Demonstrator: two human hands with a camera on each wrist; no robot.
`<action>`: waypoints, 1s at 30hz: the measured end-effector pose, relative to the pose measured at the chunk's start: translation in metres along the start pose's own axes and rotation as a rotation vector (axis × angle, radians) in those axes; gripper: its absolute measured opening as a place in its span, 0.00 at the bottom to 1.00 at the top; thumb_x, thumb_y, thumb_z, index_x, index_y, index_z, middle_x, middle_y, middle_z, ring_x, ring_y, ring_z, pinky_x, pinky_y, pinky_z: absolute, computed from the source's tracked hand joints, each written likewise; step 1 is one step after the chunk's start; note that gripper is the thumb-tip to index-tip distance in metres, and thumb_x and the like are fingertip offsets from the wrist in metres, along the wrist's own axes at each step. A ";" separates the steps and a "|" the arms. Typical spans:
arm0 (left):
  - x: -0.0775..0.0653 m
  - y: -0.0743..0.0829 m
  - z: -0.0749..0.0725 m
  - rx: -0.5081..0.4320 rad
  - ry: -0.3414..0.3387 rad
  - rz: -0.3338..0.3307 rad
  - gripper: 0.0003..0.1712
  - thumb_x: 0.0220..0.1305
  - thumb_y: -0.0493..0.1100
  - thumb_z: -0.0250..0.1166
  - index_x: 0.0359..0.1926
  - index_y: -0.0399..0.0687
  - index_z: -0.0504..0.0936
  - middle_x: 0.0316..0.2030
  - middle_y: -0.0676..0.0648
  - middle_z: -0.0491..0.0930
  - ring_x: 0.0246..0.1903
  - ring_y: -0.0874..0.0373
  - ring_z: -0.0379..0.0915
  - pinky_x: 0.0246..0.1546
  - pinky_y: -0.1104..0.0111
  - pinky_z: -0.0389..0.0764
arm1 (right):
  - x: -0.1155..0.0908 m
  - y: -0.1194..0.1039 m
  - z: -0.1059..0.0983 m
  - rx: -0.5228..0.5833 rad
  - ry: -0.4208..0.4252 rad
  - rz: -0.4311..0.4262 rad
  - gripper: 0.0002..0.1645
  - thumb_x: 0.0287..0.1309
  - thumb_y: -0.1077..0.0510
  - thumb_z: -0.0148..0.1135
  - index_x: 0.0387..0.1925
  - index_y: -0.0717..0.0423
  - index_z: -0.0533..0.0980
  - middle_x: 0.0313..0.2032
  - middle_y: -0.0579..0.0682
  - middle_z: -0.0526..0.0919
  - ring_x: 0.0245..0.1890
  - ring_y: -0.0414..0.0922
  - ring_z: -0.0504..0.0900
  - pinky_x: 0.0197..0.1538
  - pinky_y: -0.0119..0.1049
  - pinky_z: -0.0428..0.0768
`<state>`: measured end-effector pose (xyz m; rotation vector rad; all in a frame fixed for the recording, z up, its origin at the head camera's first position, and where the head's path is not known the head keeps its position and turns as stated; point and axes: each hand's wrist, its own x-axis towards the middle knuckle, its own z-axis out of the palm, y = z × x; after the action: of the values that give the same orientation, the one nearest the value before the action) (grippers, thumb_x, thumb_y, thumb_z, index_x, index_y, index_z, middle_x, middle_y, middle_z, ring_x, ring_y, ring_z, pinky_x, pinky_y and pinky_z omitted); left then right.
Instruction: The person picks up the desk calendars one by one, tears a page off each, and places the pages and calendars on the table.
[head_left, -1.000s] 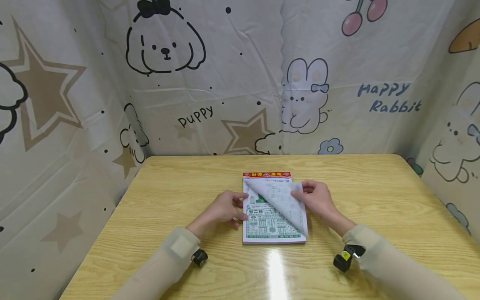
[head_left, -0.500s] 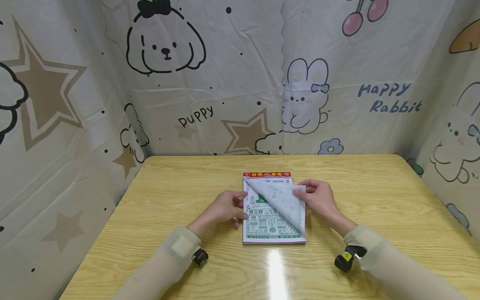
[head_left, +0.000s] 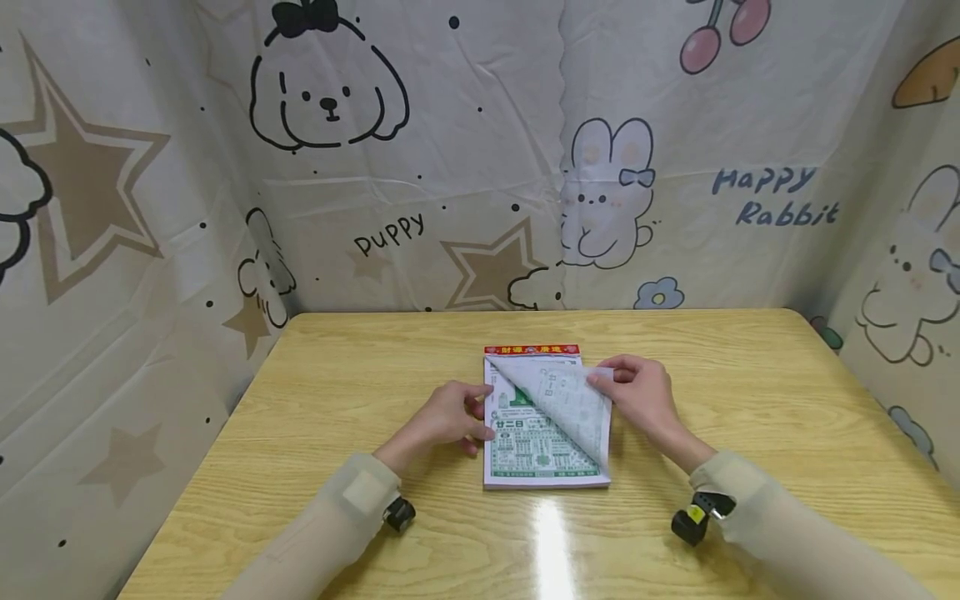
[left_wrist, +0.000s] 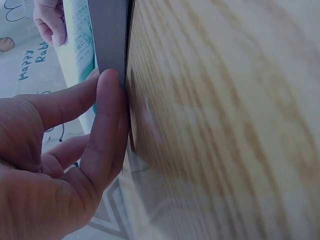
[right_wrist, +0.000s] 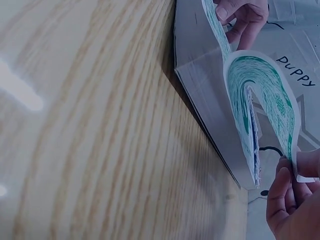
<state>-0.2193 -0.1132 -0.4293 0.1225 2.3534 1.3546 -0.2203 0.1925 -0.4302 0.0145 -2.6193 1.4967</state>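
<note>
On the bench (head_left: pixel 337 367): one calendar pad (head_left: pixel 513 454), lying flat near the middle, its red header strip (head_left: pixel 532 350) at the far end; I can't see its underside.
Turned page (head_left: pixel 581 417): one leaf that I can make out, folded over from top left to lower right, arching up in my right wrist view. It covers the upper right of the printed sheet below.
Right hand (head_left: pixel 645 396): I see the thumb and fingers pinched on the free edge of the turned page; some fingertips are hidden behind the paper.
Left hand (head_left: pixel 450 415): fingers parted and loosely bent, tips touching the pad's left edge; the lower ones are partly hidden in my head view.
Hands in sight: two; my left wrist view crops the right one, and my right wrist view crops the left.
Sleeves: two, pale, both forearms cut off by the frame.
Wrist cameras: two, one by the left cuff (head_left: pixel 400 514), one by the right (head_left: pixel 690 527).
Small print: too fine for me to read; I can't count the sheets.
Printed cloth (head_left: pixel 480 142): two rabbits, the right one cropped; two cherries, cut off above.
</note>
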 end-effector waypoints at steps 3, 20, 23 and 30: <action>0.001 0.000 0.001 0.005 0.000 0.004 0.45 0.57 0.26 0.78 0.75 0.41 0.72 0.40 0.39 0.76 0.28 0.53 0.79 0.27 0.64 0.90 | 0.000 0.001 -0.001 0.001 0.008 0.002 0.16 0.67 0.57 0.73 0.49 0.65 0.85 0.36 0.55 0.88 0.35 0.45 0.82 0.34 0.27 0.80; 0.000 0.002 0.002 0.045 0.023 -0.006 0.45 0.56 0.27 0.79 0.75 0.42 0.73 0.33 0.41 0.75 0.23 0.54 0.76 0.25 0.64 0.89 | 0.001 0.003 -0.003 -0.003 0.028 -0.009 0.16 0.66 0.57 0.74 0.48 0.66 0.85 0.37 0.56 0.89 0.35 0.45 0.84 0.34 0.27 0.82; -0.001 0.003 0.002 0.043 0.027 -0.009 0.46 0.56 0.27 0.79 0.75 0.42 0.73 0.34 0.41 0.75 0.24 0.54 0.76 0.26 0.64 0.90 | 0.001 0.004 -0.005 -0.008 0.039 -0.004 0.16 0.66 0.57 0.74 0.48 0.65 0.85 0.37 0.56 0.89 0.36 0.45 0.84 0.34 0.27 0.82; -0.001 0.003 0.002 0.042 0.023 -0.001 0.45 0.56 0.26 0.79 0.74 0.42 0.73 0.32 0.41 0.75 0.23 0.55 0.76 0.26 0.64 0.90 | 0.002 0.008 -0.007 0.000 0.043 0.006 0.17 0.65 0.57 0.75 0.48 0.67 0.85 0.35 0.57 0.89 0.33 0.43 0.84 0.33 0.26 0.82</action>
<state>-0.2181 -0.1102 -0.4273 0.1192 2.4011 1.3135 -0.2217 0.2029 -0.4335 -0.0252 -2.5881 1.4819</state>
